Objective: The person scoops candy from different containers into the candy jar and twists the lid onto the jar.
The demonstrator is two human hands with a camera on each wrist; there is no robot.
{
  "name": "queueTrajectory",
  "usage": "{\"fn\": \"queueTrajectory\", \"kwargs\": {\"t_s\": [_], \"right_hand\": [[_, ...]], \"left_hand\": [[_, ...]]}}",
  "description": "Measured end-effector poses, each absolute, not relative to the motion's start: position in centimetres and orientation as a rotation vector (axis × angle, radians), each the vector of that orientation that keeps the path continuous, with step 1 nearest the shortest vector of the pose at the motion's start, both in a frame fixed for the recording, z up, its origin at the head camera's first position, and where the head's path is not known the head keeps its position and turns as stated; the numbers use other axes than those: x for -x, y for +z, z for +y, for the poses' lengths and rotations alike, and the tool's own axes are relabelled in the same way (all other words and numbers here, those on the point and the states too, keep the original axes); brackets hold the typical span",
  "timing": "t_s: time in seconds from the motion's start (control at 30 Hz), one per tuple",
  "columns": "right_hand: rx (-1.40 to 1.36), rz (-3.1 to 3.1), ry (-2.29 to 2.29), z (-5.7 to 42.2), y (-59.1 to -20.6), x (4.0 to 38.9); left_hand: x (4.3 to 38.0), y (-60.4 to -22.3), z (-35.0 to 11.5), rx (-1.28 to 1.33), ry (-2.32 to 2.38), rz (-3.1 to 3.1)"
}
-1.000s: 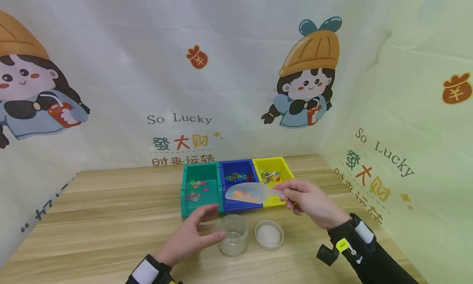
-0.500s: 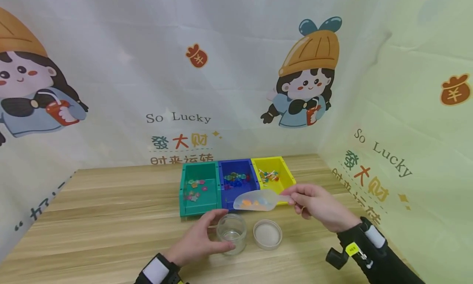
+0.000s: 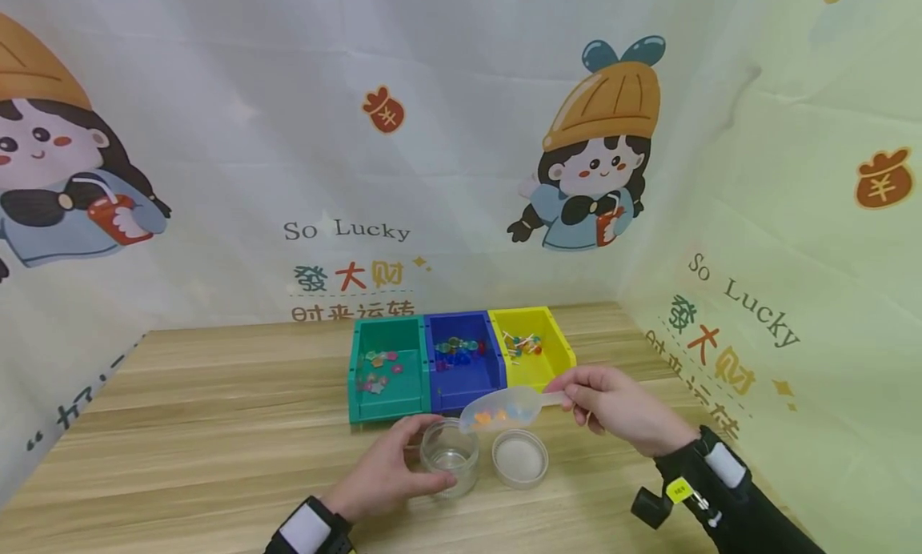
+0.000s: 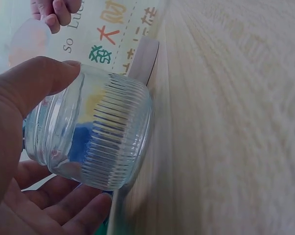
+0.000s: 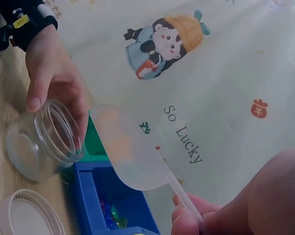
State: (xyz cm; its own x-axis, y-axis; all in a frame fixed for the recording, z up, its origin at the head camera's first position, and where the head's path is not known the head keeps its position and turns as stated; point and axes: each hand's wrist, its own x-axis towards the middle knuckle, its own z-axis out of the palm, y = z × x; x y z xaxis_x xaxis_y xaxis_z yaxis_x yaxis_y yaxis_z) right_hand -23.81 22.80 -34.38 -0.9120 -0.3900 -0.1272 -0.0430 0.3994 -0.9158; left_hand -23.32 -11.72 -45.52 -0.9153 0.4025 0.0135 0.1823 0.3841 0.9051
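My left hand (image 3: 385, 472) holds a clear glass jar (image 4: 115, 132) upright on the table, its thumb on the near side and fingers curled round the far side. The jar's mouth is uncovered and its inside looks empty. My right hand (image 3: 625, 410) pinches the handle of a translucent white scoop (image 5: 132, 156). Small orange and bluish pieces (image 3: 495, 416) lie in the scoop; their kind is too blurred to tell. In the head view, the scoop's tip hangs by the right edge of the jar's mouth. A round white lid (image 3: 520, 459) lies beside the jar.
Behind the jar, joined bins stand in a row: green (image 3: 405, 400) with small colourful pieces, blue (image 3: 467, 395) with shiny coloured pieces, and yellow (image 3: 535, 371) with small white-stemmed pieces. A printed cloth (image 3: 461, 162) hangs behind the wooden table (image 3: 238, 410).
My left hand has moved right, from beside the jar to round it. The scoop has come down and toward me, from above the bins to the jar's mouth.
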Motion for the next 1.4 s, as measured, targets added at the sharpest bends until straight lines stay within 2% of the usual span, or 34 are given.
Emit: {"fn": "queueTrajectory", "kwargs": {"t_s": [0.57, 1.4], "right_hand": [[0.445, 2.588, -1.293, 21.4, -33.1, 23.8], [0.452, 2.588, -1.316, 21.1, -33.4, 23.6]], "left_hand": [[23.6, -45.6, -11.4, -0.554, 1.507, 2.479], [23.5, -45.7, -11.6, -0.491, 1.504, 2.468]]}}
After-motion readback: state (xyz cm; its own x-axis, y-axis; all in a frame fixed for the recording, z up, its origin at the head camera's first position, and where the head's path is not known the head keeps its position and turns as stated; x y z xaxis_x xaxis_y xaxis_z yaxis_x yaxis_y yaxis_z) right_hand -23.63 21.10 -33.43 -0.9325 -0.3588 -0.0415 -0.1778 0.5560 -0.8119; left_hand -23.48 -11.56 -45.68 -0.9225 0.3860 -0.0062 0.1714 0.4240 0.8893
